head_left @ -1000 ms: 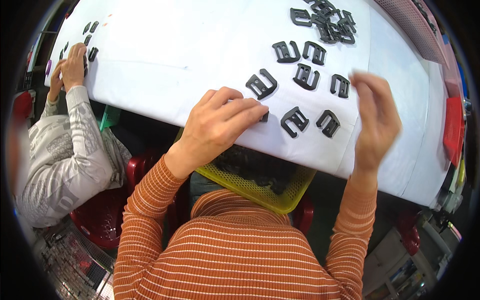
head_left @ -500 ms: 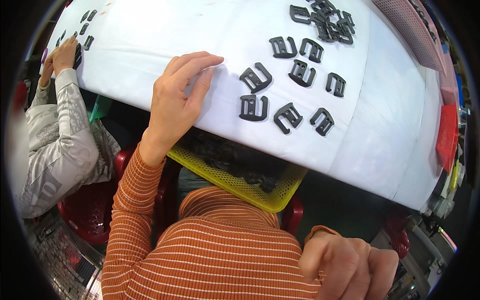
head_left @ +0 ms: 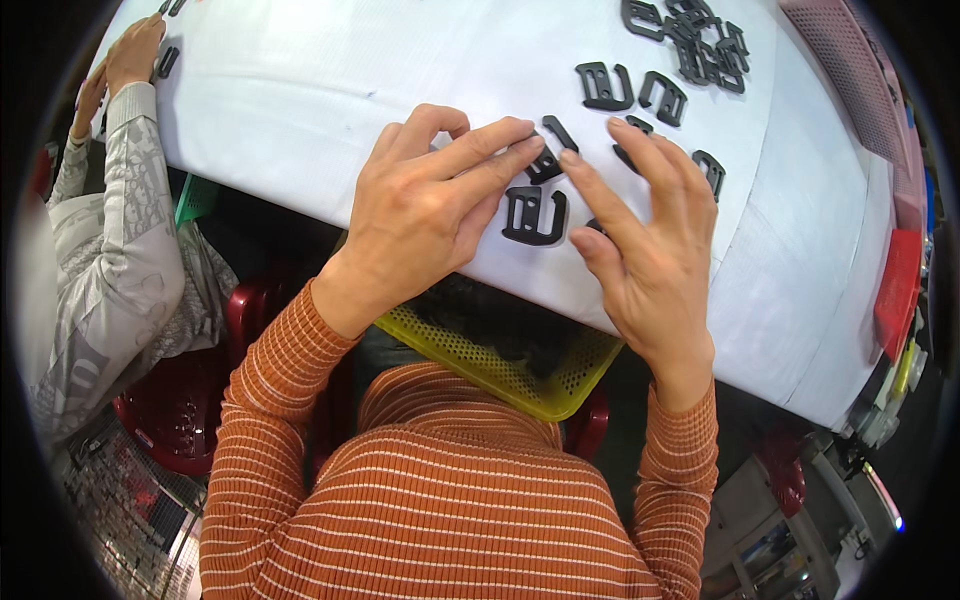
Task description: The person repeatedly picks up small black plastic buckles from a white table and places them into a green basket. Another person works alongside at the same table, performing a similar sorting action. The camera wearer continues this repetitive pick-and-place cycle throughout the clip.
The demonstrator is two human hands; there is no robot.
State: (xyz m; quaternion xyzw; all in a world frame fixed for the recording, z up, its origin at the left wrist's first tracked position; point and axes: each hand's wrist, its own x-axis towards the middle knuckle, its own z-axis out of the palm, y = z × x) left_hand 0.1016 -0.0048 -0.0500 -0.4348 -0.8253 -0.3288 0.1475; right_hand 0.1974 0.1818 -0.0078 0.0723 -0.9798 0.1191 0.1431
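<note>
Small black plastic buckles with hooked open frames lie spread on the white table. My left hand (head_left: 425,195) reaches over the table edge, its fingers extended and their tips at the left side of one tilted buckle (head_left: 545,155). Just nearer to me lies another buckle (head_left: 535,216), which neither hand seems to hold. My right hand (head_left: 655,235) hovers over the buckles to the right, fingers spread, its index fingertip close to the tilted buckle. It partly covers several buckles beneath it. Farther off lie two uncovered buckles, a left one (head_left: 604,87) and a right one (head_left: 663,98).
A heap of buckles (head_left: 700,45) lies at the far right. Pink baskets (head_left: 850,80) and a red bin (head_left: 897,290) line the right table edge. A yellow basket (head_left: 480,368) with dark pieces sits below the front edge. At left, a co-worker's hands (head_left: 132,55) handle similar parts.
My right hand has come up from near my body to above the buckles. My left hand has moved right, to the tilted buckle. The whole view has shifted slightly.
</note>
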